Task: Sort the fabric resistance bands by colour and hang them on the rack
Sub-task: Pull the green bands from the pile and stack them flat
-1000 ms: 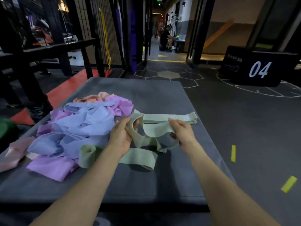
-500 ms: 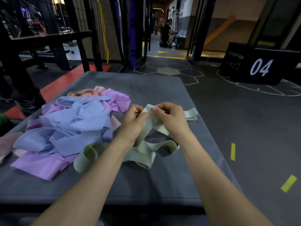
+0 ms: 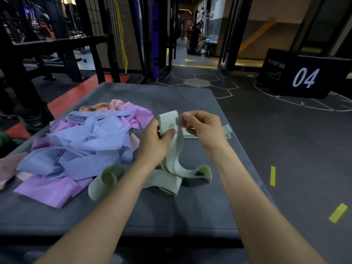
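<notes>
Above the grey padded mat [image 3: 171, 212], left hand [image 3: 155, 143] and right hand [image 3: 204, 128] both pinch a pale green fabric band [image 3: 172, 159]; blue and purple bands [image 3: 80, 149] lie heaped at nine o'clock.

- A black soft box [image 3: 297, 77] with a white "04" printed on its side stands on the floor at the right.
- Yellow tape strips [image 3: 272, 176] mark the dark grey floor beside the counter.
- White hexagon outlines [image 3: 198, 82] are painted on the floor beyond the counter's far edge.
- A person in dark clothes [image 3: 195, 41] crouches far down the corridor.
- A black metal bench frame [image 3: 62, 48] stands at the left, above a red floor strip [image 3: 72, 96].
- A yellow band [image 3: 121, 35] hangs on the black wire mesh.
</notes>
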Available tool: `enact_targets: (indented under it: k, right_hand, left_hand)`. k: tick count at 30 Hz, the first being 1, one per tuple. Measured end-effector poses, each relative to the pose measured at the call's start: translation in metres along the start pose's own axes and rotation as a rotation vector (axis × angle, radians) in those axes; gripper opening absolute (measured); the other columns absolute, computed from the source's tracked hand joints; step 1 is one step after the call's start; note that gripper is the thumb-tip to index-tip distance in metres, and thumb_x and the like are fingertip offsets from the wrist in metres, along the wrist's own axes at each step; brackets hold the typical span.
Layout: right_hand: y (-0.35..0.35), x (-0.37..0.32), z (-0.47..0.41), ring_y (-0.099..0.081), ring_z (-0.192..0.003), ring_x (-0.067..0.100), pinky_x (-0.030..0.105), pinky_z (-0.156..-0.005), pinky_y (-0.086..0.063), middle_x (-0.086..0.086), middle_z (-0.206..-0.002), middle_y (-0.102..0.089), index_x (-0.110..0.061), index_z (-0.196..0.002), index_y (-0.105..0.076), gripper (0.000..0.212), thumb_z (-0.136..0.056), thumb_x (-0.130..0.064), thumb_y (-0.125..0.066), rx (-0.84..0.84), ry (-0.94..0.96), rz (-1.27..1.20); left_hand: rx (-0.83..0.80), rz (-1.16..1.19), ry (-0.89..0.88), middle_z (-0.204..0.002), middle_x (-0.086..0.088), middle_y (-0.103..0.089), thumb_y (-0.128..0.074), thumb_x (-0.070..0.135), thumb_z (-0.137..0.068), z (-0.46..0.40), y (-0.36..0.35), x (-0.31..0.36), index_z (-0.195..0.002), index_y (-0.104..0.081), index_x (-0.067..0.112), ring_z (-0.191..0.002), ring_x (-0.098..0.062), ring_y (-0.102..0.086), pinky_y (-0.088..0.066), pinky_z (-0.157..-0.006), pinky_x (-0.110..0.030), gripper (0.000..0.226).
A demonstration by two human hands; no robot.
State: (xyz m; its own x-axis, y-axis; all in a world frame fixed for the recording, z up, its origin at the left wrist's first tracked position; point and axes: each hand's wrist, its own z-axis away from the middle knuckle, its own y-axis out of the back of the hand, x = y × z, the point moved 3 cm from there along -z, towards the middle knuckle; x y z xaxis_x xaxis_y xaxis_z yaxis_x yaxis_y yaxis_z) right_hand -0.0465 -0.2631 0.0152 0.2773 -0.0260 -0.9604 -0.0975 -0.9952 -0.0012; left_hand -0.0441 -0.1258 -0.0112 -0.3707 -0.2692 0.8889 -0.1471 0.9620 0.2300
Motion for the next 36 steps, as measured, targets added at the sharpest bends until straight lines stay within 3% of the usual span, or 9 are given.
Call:
enact_targets:
  k: [2, 5, 8, 11, 13, 18, 22, 25, 36]
  right_hand:
    - [0.006, 0.008, -0.002, -0.056, -0.070, 0.004, 0.015, -0.068, -0.043, -0.002, -0.078, -0.064, -0.011, -0.092, -0.067, 0.007, -0.090, -0.011, -0.061, 0.004, -0.006, 0.074]
    - [-0.003, 0.016, 0.001, -0.061, -0.079, 0.003, 0.016, -0.075, -0.046, -0.001, -0.090, -0.068, -0.010, -0.104, -0.065, 0.015, -0.090, -0.011, -0.060, -0.132, -0.029, 0.103]
    - [-0.013, 0.018, 0.006, -0.063, -0.081, 0.011, 0.023, -0.076, -0.049, 0.001, -0.088, -0.069, -0.016, -0.096, -0.067, 0.010, -0.089, -0.011, -0.061, -0.243, -0.014, 0.122]
    - [-0.013, 0.027, 0.010, -0.059, -0.080, 0.018, 0.032, -0.080, -0.047, 0.009, -0.085, -0.066, -0.008, -0.088, -0.066, 0.003, -0.085, -0.008, -0.066, -0.282, -0.081, 0.152]
    - [-0.014, 0.032, 0.012, -0.054, -0.077, 0.020, 0.032, -0.077, -0.043, 0.012, -0.082, -0.060, -0.003, -0.083, -0.064, 0.005, -0.083, -0.005, -0.068, -0.280, -0.107, 0.166]
    - [-0.015, 0.036, 0.011, -0.047, -0.072, 0.020, 0.033, -0.071, -0.039, 0.010, -0.075, -0.055, -0.015, -0.072, -0.062, 0.016, -0.086, -0.006, -0.065, -0.242, -0.097, 0.159]
    - [-0.018, 0.040, 0.016, -0.058, -0.075, 0.016, 0.026, -0.073, -0.047, 0.005, -0.081, -0.064, 0.001, -0.093, -0.065, 0.010, -0.084, -0.003, -0.066, -0.346, -0.150, 0.102]
    - [-0.020, 0.041, 0.020, -0.068, -0.078, 0.006, 0.015, -0.070, -0.051, -0.004, -0.085, -0.072, -0.008, -0.098, -0.068, 0.021, -0.080, 0.004, -0.067, -0.421, -0.187, 0.092]
    - [-0.012, 0.021, 0.007, -0.061, -0.074, 0.012, 0.023, -0.070, -0.049, 0.002, -0.082, -0.067, -0.014, -0.090, -0.065, 0.004, -0.087, -0.011, -0.063, -0.130, -0.003, 0.027]
  left_hand:
    - [-0.013, 0.129, 0.081, -0.100, 0.005, -0.068, -0.062, 0.010, -0.088, -0.003, 0.005, -0.007, -0.111, -0.058, 0.015, -0.092, -0.007, -0.064, -0.050, -0.086, -0.023, 0.023]
    - [-0.032, 0.154, 0.085, -0.099, 0.001, -0.069, -0.062, 0.008, -0.088, -0.002, 0.006, -0.007, -0.104, -0.060, 0.020, -0.090, -0.009, -0.065, -0.052, -0.086, -0.027, 0.020]
    - [-0.034, 0.208, 0.128, -0.095, 0.003, -0.070, -0.063, 0.010, -0.087, -0.002, 0.006, -0.009, -0.093, -0.061, 0.029, -0.093, -0.015, -0.067, -0.053, -0.089, -0.036, 0.019]
    - [0.011, 0.302, 0.193, -0.099, -0.001, -0.071, -0.062, 0.010, -0.087, -0.002, 0.010, -0.012, -0.094, -0.063, 0.027, -0.096, -0.021, -0.067, -0.052, -0.091, -0.048, 0.018]
    - [0.030, 0.329, 0.208, -0.101, -0.002, -0.071, -0.062, 0.010, -0.087, -0.002, 0.013, -0.013, -0.096, -0.063, 0.025, -0.097, -0.021, -0.067, -0.051, -0.092, -0.049, 0.017]
    - [0.016, 0.297, 0.208, -0.101, -0.001, -0.070, -0.060, 0.011, -0.089, 0.000, 0.013, -0.016, -0.096, -0.061, 0.024, -0.099, -0.020, -0.066, -0.050, -0.094, -0.049, 0.015]
    - [0.039, 0.279, 0.208, -0.098, 0.001, -0.070, -0.060, 0.009, -0.089, 0.000, 0.013, -0.019, -0.092, -0.062, 0.026, -0.096, -0.019, -0.066, -0.051, -0.093, -0.047, 0.017]
    - [0.045, 0.321, 0.234, -0.099, 0.000, -0.070, -0.060, 0.007, -0.088, 0.001, 0.014, -0.021, -0.094, -0.063, 0.024, -0.097, -0.021, -0.067, -0.052, -0.092, -0.047, 0.018]
    - [-0.092, 0.170, 0.144, -0.096, -0.002, -0.071, -0.058, 0.017, -0.091, 0.000, 0.002, -0.021, -0.094, -0.062, 0.022, -0.094, -0.024, -0.066, -0.052, -0.090, -0.045, 0.007]
